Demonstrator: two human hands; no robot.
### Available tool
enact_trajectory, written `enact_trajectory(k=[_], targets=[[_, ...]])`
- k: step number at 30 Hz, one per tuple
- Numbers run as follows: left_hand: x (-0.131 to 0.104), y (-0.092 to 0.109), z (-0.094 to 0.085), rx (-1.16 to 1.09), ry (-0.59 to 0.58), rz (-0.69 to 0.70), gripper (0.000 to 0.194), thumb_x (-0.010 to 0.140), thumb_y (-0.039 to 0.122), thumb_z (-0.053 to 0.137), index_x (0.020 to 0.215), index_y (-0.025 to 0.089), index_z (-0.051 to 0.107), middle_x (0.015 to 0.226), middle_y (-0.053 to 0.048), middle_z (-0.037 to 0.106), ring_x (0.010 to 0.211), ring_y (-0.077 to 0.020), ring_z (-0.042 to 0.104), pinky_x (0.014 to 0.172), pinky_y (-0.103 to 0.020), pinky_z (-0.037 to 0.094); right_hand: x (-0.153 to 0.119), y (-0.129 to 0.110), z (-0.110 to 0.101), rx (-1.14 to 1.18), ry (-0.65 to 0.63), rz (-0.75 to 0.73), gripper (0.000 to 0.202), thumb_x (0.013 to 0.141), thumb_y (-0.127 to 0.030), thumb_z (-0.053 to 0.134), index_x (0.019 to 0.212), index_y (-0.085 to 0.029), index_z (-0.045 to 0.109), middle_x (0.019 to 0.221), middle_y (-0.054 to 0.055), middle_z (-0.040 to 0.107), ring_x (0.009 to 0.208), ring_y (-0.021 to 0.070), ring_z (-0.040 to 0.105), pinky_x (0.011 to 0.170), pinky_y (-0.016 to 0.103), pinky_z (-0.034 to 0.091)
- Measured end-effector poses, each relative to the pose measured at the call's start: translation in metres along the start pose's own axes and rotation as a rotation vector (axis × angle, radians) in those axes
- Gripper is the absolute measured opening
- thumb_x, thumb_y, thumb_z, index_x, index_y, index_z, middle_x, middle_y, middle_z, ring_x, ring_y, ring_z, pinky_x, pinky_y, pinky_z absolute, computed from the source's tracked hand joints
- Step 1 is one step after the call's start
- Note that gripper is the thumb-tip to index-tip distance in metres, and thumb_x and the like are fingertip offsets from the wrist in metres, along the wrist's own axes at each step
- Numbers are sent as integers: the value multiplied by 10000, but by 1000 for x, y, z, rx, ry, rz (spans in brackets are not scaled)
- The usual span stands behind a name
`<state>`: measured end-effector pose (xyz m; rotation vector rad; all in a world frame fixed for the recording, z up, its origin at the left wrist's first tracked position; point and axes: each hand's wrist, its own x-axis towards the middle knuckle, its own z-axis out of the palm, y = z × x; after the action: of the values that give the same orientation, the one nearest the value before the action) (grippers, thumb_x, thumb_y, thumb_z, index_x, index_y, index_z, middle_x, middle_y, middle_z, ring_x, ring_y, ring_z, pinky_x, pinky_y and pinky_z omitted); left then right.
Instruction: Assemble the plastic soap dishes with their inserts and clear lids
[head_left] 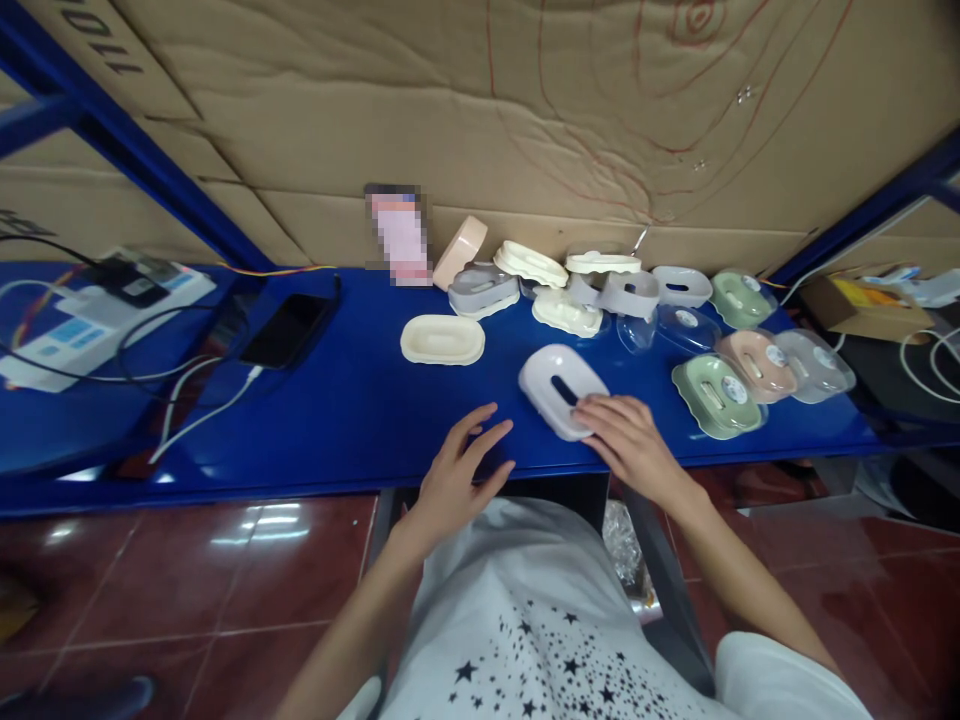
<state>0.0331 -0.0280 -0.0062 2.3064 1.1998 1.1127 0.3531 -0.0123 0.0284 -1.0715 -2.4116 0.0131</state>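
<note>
A pale lilac oval dish (551,402) with a dark slot in its middle rests near the front of the blue table. My right hand (626,440) grips its right front edge, thumb below and fingers on top. To the left, my left hand (465,470) hovers over the table's front edge with its fingers apart, holding nothing. A cream oval tray (442,340) lies behind and left of the lilac dish. Cream lids (531,264) and grey-lilac pieces (630,295) are heaped at the back. Green dishes (718,395) and a pink dish (757,362) lie at the right.
A black phone (285,330) with white cables and a power strip (105,320) lie at the left of the blue table (337,430). A cardboard box (862,308) stands at the far right. Cardboard sheeting (450,110) rises behind the table.
</note>
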Motion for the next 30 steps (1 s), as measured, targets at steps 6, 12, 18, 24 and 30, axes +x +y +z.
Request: enact_trajectory(k=[6,12,18,24,30], targets=[[3,-1,0,192,-88,112,496,1054,239,642,1537,301,546,1742,-120,364,1604,-340,378,1238,-541,467,8,-1,12,239,-159,-52,519,1085,-186,548,1590,-305,524,1686,63,499,1611,260,404,1264,529,479],[5,1,2,250,-31,88,267,1045,214,649,1303,272,679,1347,-74,717,1373,-282,584,1263,-554,367,43,45,-6,77,-16,81,531,1079,-322,572,1605,-284,509,1710,95,460,1605,321,402,1282,621,400],[3,0,1,335,101,70,214,993,246,743,1203,285,735,1069,-63,716,1081,-258,640,1140,-528,412,90,94,-19,-275,71,261,472,1078,-393,505,1487,-188,620,1642,142,545,1513,368,488,1209,596,413],[6,-5,-6,316,-4,71,177,1019,239,707,1196,244,698,1276,-89,743,1267,-293,645,1178,-552,353,140,113,1,-423,-44,330,474,1016,-271,519,1449,-112,630,1501,200,658,1422,388,541,1238,662,288],[4,-8,-8,252,-31,55,189,1027,272,714,1214,263,681,1215,-41,796,1262,-274,665,1201,-545,337,157,125,17,-480,-41,390,409,1019,-144,412,1322,-123,686,1239,203,766,1305,369,595,1234,727,205]])
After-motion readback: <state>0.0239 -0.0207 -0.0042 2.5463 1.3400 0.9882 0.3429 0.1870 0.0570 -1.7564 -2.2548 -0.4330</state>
